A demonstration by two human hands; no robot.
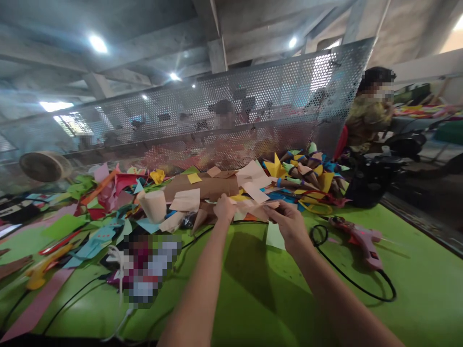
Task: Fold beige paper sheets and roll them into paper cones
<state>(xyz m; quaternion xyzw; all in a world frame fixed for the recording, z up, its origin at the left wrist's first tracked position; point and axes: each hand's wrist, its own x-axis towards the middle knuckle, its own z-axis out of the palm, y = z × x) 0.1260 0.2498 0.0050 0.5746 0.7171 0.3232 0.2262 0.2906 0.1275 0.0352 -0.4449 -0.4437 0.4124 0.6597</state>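
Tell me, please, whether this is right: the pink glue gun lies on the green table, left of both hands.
The side is wrong: the head view shows the pink glue gun lying on the green table to the right of the left hand and the right hand.

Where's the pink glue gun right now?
In the head view, the pink glue gun lies on the green table, right of the right hand.

A craft workshop, colored paper scraps (103, 193) left of the left hand (224, 208), a pink glue gun (366, 240) right of the right hand (287, 220), a holey metal screen (181, 125) beyond.
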